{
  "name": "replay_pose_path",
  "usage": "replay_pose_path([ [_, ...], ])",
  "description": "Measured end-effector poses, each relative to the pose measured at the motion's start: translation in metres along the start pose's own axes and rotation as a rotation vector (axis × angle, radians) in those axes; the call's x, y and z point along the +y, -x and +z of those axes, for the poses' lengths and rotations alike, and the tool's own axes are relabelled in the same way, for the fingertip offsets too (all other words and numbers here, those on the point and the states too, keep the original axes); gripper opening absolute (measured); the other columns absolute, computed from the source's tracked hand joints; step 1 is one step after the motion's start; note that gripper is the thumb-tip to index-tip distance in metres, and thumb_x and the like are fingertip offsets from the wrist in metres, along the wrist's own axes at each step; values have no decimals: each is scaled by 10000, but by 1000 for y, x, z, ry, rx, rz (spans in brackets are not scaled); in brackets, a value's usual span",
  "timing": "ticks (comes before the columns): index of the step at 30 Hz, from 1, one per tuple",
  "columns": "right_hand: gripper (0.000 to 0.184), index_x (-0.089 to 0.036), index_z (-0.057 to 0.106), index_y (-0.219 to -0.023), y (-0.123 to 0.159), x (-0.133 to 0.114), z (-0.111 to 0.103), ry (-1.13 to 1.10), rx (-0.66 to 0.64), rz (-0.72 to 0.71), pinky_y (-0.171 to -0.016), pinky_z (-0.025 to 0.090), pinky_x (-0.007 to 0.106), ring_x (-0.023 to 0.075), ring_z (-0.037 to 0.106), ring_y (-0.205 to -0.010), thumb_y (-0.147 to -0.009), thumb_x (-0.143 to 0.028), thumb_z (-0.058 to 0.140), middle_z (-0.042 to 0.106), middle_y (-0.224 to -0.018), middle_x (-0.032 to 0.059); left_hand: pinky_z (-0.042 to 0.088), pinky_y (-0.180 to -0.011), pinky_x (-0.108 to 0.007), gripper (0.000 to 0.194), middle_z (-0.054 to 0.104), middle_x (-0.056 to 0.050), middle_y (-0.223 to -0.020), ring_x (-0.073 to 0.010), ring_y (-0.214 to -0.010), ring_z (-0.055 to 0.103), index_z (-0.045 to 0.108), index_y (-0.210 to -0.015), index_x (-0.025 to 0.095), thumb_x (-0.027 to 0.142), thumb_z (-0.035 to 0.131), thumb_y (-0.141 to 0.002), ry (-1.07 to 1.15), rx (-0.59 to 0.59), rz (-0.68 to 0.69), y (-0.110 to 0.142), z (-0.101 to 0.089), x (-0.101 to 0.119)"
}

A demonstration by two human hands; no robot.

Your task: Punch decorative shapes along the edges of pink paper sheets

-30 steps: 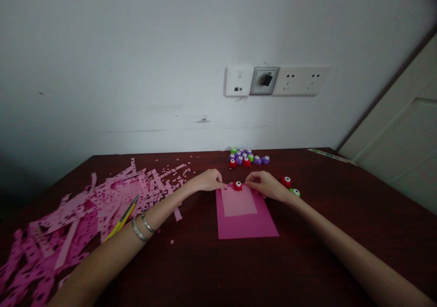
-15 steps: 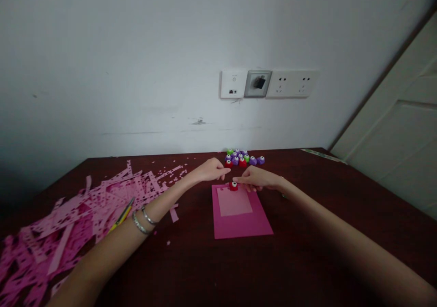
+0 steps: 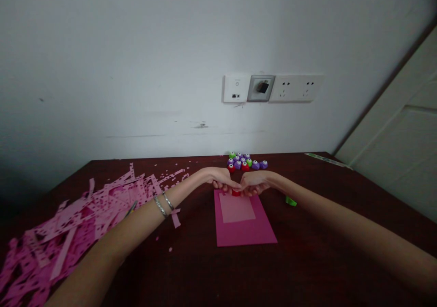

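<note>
A small red craft punch (image 3: 236, 193) sits at the far edge of a light pink sheet (image 3: 238, 210), which lies on a larger dark pink sheet (image 3: 246, 235). My left hand (image 3: 220, 177) is over it from the left, its thumb on top and its fingers curled. From the other side my right hand (image 3: 254, 181) grips the same punch, thumb against the left thumb. Most of the punch is covered by my fingers. Behind my hands stand several more punches (image 3: 238, 164) in red, purple and green, grouped together.
Punched pink paper strips (image 3: 82, 225) are heaped on the left, with a cutter (image 3: 131, 207) partly hidden by my left forearm. Tiny paper cut-outs are scattered near them. A green piece (image 3: 291, 201) lies by my right forearm. A ruler-like strip (image 3: 327, 160) lies at the back right, before the wall.
My left hand has come right and down onto the red punch, joining my right hand there. The punch's top is now covered. The view has tilted slightly.
</note>
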State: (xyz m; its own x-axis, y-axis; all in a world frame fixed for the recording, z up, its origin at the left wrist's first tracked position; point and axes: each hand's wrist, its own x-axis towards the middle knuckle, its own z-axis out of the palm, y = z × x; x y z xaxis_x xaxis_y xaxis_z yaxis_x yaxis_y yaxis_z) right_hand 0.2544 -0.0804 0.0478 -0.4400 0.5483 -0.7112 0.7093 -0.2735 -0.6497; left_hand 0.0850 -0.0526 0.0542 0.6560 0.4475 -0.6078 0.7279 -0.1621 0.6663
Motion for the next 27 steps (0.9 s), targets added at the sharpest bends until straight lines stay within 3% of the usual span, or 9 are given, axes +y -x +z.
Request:
replay_pose_path([
  [4,189,-110,570,-600,-3,-1,1,-84,-2,66,-325,253,126,19,373,-359,-683,-274,617,511,-483,-20,143,-374,-196,516,526,-19,-566,-29,-389,279,655,-671,142,641,633,-543,10,-88,-25,-11,-6,-4],
  [7,159,-113,557,-583,-5,1,3,-121,16,24,-329,248,125,18,373,-352,-672,-237,603,499,-461,-31,156,-372,-198,525,531,-21,-567,-32,-387,293,646,-663,138,650,624,-546,10,-102,-12,-12,-5,-6],
  [16,139,-122,520,-523,-13,11,6,-123,30,-87,-308,205,130,10,309,-294,-646,-186,535,438,-377,-61,354,-470,-256,590,559,-37,-577,-80,-435,418,621,-608,124,694,475,-650,-172,135,42,-8,12,-8],
  [23,186,-126,538,-517,-4,12,13,-22,174,-149,-306,217,147,22,326,-294,-678,-218,543,451,-370,-55,353,-477,-251,546,561,-28,-555,-89,-445,443,603,-578,133,664,492,-651,-246,156,60,-2,11,-2],
  [27,279,-130,536,-504,3,13,14,136,236,-229,-312,241,164,32,342,-304,-724,-301,530,473,-388,-38,302,-458,-240,526,491,3,-467,-77,-420,391,577,-528,131,642,523,-636,-291,293,101,4,14,1],
])
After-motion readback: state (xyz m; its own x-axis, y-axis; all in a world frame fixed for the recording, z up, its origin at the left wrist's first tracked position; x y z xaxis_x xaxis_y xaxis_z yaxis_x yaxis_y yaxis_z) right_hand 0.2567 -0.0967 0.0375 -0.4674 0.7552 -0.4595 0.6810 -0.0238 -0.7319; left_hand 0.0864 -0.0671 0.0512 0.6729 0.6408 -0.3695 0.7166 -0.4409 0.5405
